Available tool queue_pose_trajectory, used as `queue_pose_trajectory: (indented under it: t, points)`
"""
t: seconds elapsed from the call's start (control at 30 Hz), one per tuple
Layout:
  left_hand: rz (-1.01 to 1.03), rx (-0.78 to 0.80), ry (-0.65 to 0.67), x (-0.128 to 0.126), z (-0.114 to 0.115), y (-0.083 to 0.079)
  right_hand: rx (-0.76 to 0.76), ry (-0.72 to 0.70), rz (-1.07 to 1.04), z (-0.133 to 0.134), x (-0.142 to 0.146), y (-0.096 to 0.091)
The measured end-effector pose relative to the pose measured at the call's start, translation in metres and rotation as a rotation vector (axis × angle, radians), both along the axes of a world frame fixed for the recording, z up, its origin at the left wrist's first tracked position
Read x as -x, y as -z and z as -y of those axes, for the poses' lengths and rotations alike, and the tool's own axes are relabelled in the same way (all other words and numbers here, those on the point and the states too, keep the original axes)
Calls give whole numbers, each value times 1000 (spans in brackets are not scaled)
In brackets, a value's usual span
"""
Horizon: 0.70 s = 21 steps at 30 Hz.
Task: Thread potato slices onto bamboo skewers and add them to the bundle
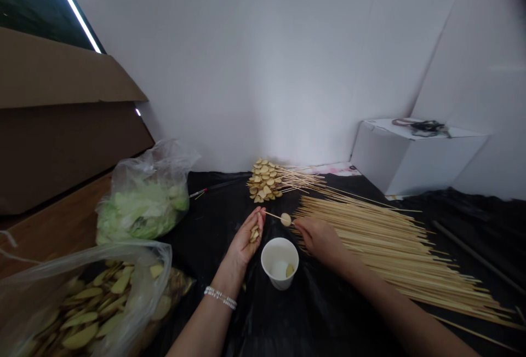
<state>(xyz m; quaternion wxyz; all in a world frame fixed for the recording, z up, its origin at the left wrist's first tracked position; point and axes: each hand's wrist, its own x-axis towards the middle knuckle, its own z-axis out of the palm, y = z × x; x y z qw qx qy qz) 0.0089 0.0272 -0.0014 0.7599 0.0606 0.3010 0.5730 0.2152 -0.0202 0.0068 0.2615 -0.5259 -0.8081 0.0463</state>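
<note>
A thin wooden skewer (273,215) spans the gap between my two hands, with one round potato slice (286,219) on it. My right hand (318,239) pinches the skewer close to that slice. My left hand (246,236) is cupped around several loose potato slices (255,233), its fingertips at the skewer's other end. Below and between the hands stands a white cup (273,255) with a potato slice (290,270) inside. Beyond my left hand lies a pile of skewered slices (265,180), their bare sticks pointing right.
Many bare skewers (394,247) are spread on the black plastic sheet (222,198) at right. An open plastic bag of potato slices (164,261) is at lower left, a bag of pale green vegetables (143,209) behind it. A white box (382,154) stands back right.
</note>
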Motion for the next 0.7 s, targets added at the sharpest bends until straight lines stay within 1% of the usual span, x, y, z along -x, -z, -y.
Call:
queue_pose_trajectory:
  t: [0.1,0.23,0.33,0.53,0.7]
  points:
    - [4,37,1,1,-1,-1,-3,5,1,0,0,-1]
    - [-11,12,-20,1,0,1,-7,2,-3,0,0,-1]
    - [12,-8,-3,0,2,2,-8,-1,-4,0,0,-1]
    - [91,29,5,0,3,0,-15,10,28,2,0,-2]
    - [84,37,13,0,4,-1,-7,14,51,2,1,-3]
